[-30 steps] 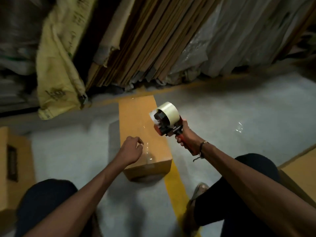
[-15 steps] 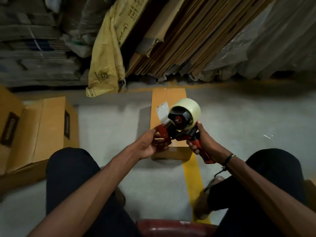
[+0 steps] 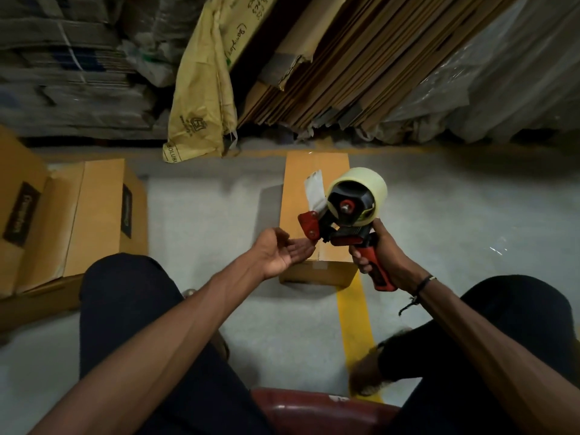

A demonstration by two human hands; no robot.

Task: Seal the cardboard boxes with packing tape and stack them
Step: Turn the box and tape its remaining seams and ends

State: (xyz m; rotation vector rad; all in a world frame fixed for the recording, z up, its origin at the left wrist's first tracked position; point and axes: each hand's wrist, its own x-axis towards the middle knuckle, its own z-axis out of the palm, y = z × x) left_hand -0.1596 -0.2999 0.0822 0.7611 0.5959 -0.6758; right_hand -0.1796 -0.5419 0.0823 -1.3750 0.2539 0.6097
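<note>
A long narrow cardboard box (image 3: 301, 196) lies on the floor in front of me, with clear tape along its top. My right hand (image 3: 381, 255) grips the red handle of a tape dispenser (image 3: 348, 215), held above the box's near end. The dispenser carries a roll of pale tape, and a loose tape end sticks up at its left. My left hand (image 3: 282, 251) is palm up with relaxed fingers, its fingertips just under the dispenser's red front guard. It holds nothing.
Larger cardboard boxes (image 3: 78, 215) stand at the left on the floor. Flattened cardboard sheets (image 3: 345, 64) and a yellow sack (image 3: 204, 89) lean against the back. A yellow floor line (image 3: 354, 312) runs toward me. A red seat edge (image 3: 314, 406) shows between my knees.
My left hand left the box top, reached the dispenser's front, and now lies open beneath it. The dispenser rose and turned side-on. My view shifted left.
</note>
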